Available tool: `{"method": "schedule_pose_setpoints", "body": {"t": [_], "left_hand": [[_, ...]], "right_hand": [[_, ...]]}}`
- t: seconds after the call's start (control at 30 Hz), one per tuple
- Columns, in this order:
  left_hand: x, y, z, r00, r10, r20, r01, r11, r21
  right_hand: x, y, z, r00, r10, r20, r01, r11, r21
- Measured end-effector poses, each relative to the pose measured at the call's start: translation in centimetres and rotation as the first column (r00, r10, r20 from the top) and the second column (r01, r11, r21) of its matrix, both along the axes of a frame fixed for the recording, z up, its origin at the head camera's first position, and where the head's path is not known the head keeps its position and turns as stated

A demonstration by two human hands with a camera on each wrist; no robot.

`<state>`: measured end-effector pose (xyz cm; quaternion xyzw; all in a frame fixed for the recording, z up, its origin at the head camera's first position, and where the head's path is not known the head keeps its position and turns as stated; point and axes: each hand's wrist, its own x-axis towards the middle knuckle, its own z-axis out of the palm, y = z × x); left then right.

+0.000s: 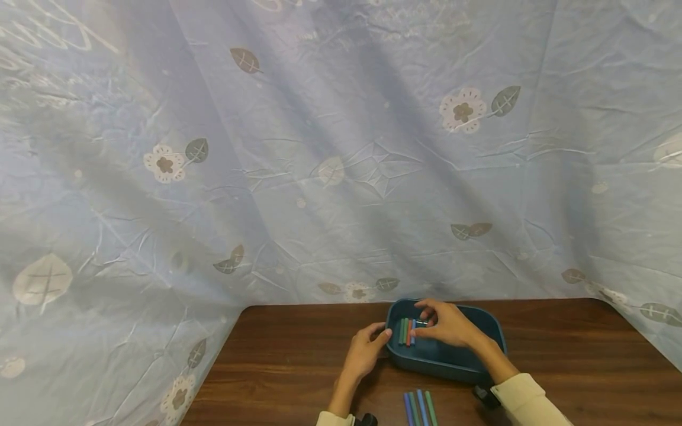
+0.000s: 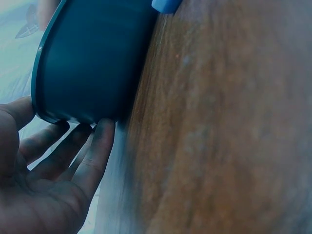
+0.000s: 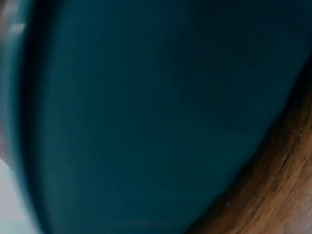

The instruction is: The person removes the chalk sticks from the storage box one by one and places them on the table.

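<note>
A dark teal basin [image 1: 447, 370] stands on the table. My left hand [image 1: 364, 349] holds its left end; in the left wrist view the thumb is at the rim and the fingertips lie against the outer wall. Over the inside is my right hand [image 1: 447, 324], with a gap between thumb and forefinger. Its thumb tip is at a blue stick [image 1: 413, 331], last in a row with a red stick [image 1: 408, 332] and green sticks [image 1: 402, 331]. The sticks' exact kind is too small to tell. Only the basin's wall [image 3: 146, 117] fills the right wrist view, blurred.
In front of the basin, several blue and green sticks [image 1: 420, 408] lie side by side on the brown wooden table [image 1: 277, 367]. A pale floral cloth [image 1: 341, 207] hangs behind the table and along its sides.
</note>
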<state>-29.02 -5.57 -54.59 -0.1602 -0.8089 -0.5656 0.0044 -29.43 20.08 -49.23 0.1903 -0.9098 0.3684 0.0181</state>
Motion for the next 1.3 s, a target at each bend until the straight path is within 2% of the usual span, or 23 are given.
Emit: {"method": "schedule_pose_setpoints", "body": {"t": [0.27, 0.37, 0.57, 0.67, 0.83, 1.3], "left_hand": [[0.2, -0.1, 0.1, 0.996, -0.064, 0.062, 0.054, 0.988, 0.143], [0.1, 0.0, 0.2, 0.998, -0.045, 0.045, 0.04, 0.993, 0.115], [-0.3, 0.1, 0.3, 1.0, 0.009, -0.022, -0.009, 1.0, -0.003], [-0.3, 0.1, 0.2, 0.999, 0.017, -0.029, -0.018, 0.999, -0.029], [-0.1, 0.1, -0.1, 0.999, 0.027, -0.038, -0.029, 0.999, -0.046], [0.1, 0.0, -0.1, 0.998, 0.036, -0.044, -0.039, 0.998, -0.052]], "right_hand": [[-1.2, 0.1, -2.5, 0.997, -0.024, 0.071, 0.024, 1.0, 0.014], [-1.4, 0.2, -3.1, 0.995, -0.025, 0.094, 0.024, 1.0, 0.016], [-1.6, 0.2, -3.2, 0.996, -0.061, 0.062, 0.056, 0.996, 0.075], [-1.7, 0.2, -3.5, 0.994, -0.078, 0.075, 0.071, 0.993, 0.098], [-1.8, 0.0, -4.2, 0.993, -0.094, 0.078, 0.083, 0.988, 0.132], [-1.5, -0.3, -4.1, 0.993, -0.098, 0.069, 0.086, 0.982, 0.166]]}}
